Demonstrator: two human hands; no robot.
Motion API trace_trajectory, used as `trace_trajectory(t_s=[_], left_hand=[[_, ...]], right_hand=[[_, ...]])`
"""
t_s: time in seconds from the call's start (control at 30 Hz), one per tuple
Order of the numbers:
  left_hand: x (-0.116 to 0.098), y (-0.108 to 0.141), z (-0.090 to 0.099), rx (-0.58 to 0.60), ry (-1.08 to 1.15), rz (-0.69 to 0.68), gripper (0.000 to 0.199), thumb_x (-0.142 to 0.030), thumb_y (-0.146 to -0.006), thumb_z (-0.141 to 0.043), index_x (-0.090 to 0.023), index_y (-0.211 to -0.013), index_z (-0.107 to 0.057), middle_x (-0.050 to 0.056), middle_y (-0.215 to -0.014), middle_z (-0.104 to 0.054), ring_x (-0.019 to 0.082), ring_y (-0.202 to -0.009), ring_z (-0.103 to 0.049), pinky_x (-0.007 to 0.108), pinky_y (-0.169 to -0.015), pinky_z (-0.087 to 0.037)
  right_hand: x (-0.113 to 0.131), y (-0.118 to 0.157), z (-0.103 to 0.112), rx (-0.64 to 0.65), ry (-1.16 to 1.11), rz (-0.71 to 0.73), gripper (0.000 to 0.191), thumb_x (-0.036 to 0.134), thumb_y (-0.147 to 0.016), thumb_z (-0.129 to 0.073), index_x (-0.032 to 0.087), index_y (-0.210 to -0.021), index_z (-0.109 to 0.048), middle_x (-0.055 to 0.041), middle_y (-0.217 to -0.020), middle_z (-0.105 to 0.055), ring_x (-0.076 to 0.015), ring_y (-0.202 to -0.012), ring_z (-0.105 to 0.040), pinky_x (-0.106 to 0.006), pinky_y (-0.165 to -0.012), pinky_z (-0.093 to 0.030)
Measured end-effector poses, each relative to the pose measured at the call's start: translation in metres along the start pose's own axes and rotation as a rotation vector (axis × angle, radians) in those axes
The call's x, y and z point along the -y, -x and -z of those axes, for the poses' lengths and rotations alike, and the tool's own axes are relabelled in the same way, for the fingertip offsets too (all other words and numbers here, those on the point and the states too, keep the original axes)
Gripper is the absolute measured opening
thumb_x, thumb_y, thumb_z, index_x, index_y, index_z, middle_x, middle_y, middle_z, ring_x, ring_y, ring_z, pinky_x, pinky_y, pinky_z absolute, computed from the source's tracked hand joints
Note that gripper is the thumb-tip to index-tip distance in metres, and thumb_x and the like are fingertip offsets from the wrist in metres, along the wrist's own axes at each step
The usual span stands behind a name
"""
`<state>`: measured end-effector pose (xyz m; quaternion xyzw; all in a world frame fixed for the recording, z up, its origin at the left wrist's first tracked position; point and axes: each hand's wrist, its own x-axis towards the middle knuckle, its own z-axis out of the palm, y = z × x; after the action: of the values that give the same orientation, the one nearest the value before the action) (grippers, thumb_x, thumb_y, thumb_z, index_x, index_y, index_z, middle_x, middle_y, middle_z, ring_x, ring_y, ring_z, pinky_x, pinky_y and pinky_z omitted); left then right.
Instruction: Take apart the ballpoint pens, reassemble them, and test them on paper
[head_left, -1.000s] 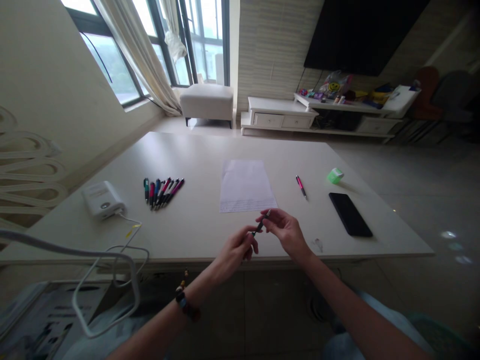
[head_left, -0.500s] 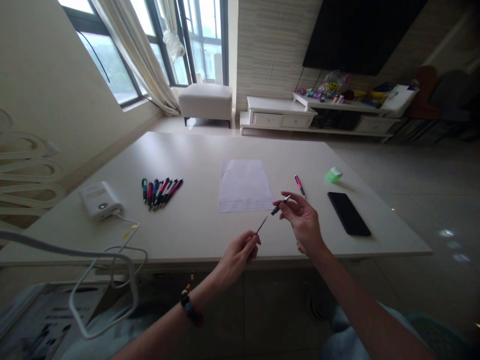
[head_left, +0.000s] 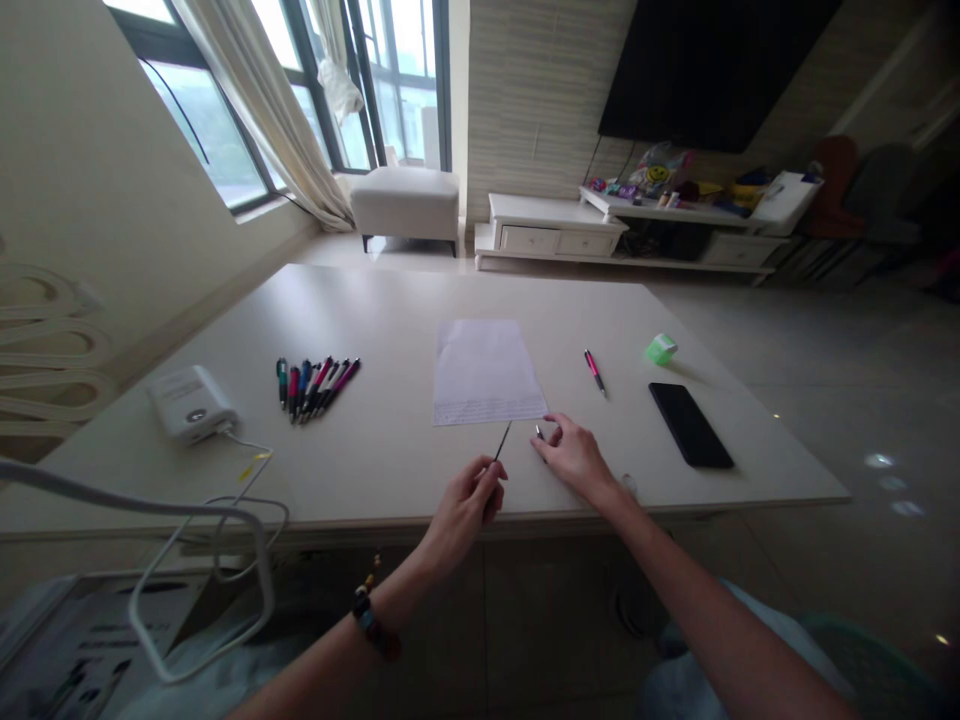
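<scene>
While the left hand (head_left: 472, 490) pinches a thin dark rod (head_left: 503, 440), lower centre, the right hand (head_left: 574, 455) curls its fingers at a small silver-tipped dark tube (head_left: 540, 433), grip unclear. Parts-apart stage imo; next move needs steadiness.

I have pale table (head_left: 360, 470), glossy, glare toward 11. I take paper (head_left: 484, 370) as clock centre, 12 at far edge; lines of writing along its near end. At 9, pens (head_left: 318, 383) bunched, mixed colours, tips nearward. Farther out between 8 and 9, white box (head_left: 187, 395), cable (head_left: 247, 442) plugged in. At 3, pink-and-black pen (head_left: 595, 372), tip toward 5. Beyond it, between 2 and 3, green tub (head_left: 661, 349). Between 3 and 4, black phone (head_left: 690, 425), flat.
</scene>
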<state>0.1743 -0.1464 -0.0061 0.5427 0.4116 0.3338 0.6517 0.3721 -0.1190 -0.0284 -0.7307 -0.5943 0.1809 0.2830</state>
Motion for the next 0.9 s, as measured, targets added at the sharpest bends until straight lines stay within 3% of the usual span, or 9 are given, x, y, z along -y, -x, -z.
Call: trace_trajectory(t_s=[0.4, 0.5, 0.63, 0.73, 0.9], left_hand=[[0.003, -0.001, 0.001, 0.007, -0.005, -0.012, 0.040, -0.057, -0.084, -0.043, -0.017, -0.083, -0.049, -0.005, -0.056, -0.044, 0.007, -0.048, -0.037, 0.019, -0.045, -0.026], [0.003, -0.002, 0.001, 0.006, -0.007, -0.012, 0.041, -0.058, -0.083, -0.043, -0.017, -0.083, -0.049, -0.005, -0.056, -0.044, 0.007, -0.048, -0.037, 0.019, -0.045, -0.026], [0.003, -0.002, -0.001, 0.014, 0.000, -0.006, 0.041, -0.058, -0.084, -0.043, -0.017, -0.083, -0.048, -0.006, -0.055, -0.042, 0.007, -0.048, -0.036, 0.019, -0.045, -0.026], [0.004, -0.002, -0.002, 0.030, -0.004, -0.016, 0.039, -0.056, -0.085, -0.043, -0.017, -0.081, -0.048, -0.006, -0.055, -0.043, 0.007, -0.048, -0.035, 0.020, -0.045, -0.027], [0.006, -0.002, -0.002, 0.029, -0.034, 0.006, 0.039, -0.055, -0.084, -0.044, -0.017, -0.078, -0.048, -0.005, -0.054, -0.044, 0.007, -0.047, -0.035, 0.020, -0.045, -0.026]], right_hand=[[0.003, -0.001, 0.004, -0.012, -0.059, -0.002, 0.032, 0.035, -0.075, -0.062, 0.016, -0.101, -0.066, -0.0032, -0.067, -0.065, -0.0166, -0.060, -0.059, -0.028, -0.062, -0.044], [0.015, 0.003, 0.010, -0.002, -0.279, 0.042, 0.032, 0.044, -0.078, -0.058, 0.016, -0.090, -0.068, -0.0044, -0.069, -0.065, -0.0145, -0.056, -0.056, -0.027, -0.057, -0.044], [0.036, 0.014, 0.009, 0.210, -0.711, 0.062, 0.038, 0.051, -0.076, -0.060, 0.015, -0.085, -0.067, -0.0020, -0.064, -0.060, -0.0103, -0.048, -0.048, -0.023, -0.045, -0.038], [0.048, 0.020, 0.005, 0.276, -0.843, 0.053, 0.033, 0.048, -0.071, -0.066, 0.015, -0.078, -0.066, 0.0002, -0.060, -0.056, -0.0084, -0.047, -0.044, -0.022, -0.042, -0.034], [0.045, 0.009, 0.014, 0.100, -0.888, -0.099, 0.034, 0.048, -0.072, -0.064, 0.015, -0.082, -0.064, 0.0012, -0.058, -0.054, -0.0084, -0.045, -0.044, -0.021, -0.040, -0.031]])
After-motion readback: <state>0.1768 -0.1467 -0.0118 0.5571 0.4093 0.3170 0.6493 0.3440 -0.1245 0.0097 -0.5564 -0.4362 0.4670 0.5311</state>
